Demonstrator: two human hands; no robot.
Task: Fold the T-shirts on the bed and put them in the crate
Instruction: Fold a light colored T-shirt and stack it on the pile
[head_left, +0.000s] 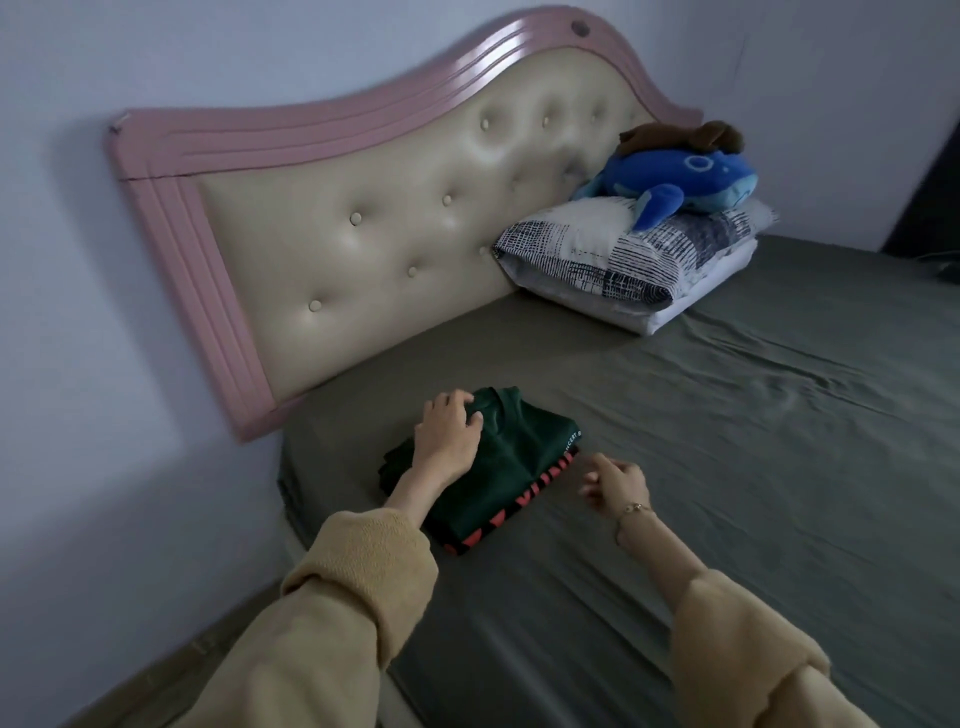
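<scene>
A: Grip first, on the left: what is the left hand doing?

B: It lies on top of the green T-shirt, fingers loosely bent and spread across the collar end. It presses down and pinches nothing that I can see.

A: How does that shirt look?

B: Dark green, folded into a compact rectangle, ribbed neckline toward the headboard, small white lettering along its right edge. Under it sits a black T-shirt with red lettering, showing only along the near and right edges. So 2 folded shirts, stacked, on the bed near its left side, close to the headboard.

A: And the right hand?

B: Hovering just right of the stack, clear of it, fingers relaxed and slightly curled, holding nothing. 1 thin bracelet circles that wrist. Both arms wear tan sleeves.

A: Further right?

B: 1 patterned blue-and-white pillow on a folded white sheet by the headboard, then 1 blue plush toy on the pillow, with 1 brown plush on top of that.
</scene>
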